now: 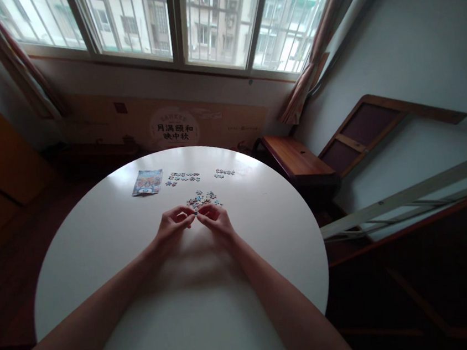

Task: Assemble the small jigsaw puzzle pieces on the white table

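- The left hand (175, 221) is closing thumb and forefinger together on a small dark jigsaw piece (196, 213), which is sitting at the point where both hands are meeting.
- The right hand (216, 217) is pinching the same spot from its own side; whether one piece or two are being held is too small to tell.
- Just beyond the fingertips, a pile of loose jigsaw pieces (202, 199) is lying on the round white table (99, 250).
- Farther off, a larger group of pieces (184, 177) is lying in rough rows, with a smaller group (224, 172) to its right and a printed packet (148, 182) to its left.
- For good handling, the fingertips should probably be gripping lightly by the edges, leaving the printed face showing and the knobs unbent.
- Turning the piece slowly between both pinches is likely safer than pressing hard, and raised wrists would be sparing the nearby pile from knocks.
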The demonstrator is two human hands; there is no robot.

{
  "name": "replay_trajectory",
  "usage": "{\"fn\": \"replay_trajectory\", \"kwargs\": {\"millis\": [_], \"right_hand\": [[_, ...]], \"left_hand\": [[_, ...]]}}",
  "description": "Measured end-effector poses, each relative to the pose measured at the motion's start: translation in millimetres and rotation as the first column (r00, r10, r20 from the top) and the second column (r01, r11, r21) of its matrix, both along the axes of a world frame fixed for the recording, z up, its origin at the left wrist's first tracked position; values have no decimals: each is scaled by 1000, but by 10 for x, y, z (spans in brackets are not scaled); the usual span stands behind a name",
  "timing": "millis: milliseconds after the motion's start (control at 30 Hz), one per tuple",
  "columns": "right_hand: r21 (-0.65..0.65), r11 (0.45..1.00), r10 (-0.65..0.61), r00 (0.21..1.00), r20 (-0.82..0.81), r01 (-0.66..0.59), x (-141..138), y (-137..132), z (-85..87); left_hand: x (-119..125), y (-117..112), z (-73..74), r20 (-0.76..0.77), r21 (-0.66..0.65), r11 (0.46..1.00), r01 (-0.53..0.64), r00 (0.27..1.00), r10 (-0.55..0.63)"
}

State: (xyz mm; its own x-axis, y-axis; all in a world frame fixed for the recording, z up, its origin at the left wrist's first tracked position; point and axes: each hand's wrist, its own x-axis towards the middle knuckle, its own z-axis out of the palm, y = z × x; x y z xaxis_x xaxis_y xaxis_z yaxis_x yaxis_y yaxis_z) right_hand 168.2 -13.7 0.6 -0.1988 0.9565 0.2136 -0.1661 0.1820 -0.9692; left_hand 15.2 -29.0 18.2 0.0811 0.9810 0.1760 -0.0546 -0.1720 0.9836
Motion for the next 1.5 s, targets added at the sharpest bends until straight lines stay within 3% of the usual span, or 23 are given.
{"fn": "replay_trajectory", "kwargs": {"millis": [467,1500], "right_hand": [[9,1000,3,1000,6,-3,10,15,-33],[-37,999,17,998,-64,-19,-12,-2,-5]], "left_hand": [[-30,37,-60,13,-2,999,38,999,-38],[-14,8,-21,22,-1,999,50,999,-50]]}}
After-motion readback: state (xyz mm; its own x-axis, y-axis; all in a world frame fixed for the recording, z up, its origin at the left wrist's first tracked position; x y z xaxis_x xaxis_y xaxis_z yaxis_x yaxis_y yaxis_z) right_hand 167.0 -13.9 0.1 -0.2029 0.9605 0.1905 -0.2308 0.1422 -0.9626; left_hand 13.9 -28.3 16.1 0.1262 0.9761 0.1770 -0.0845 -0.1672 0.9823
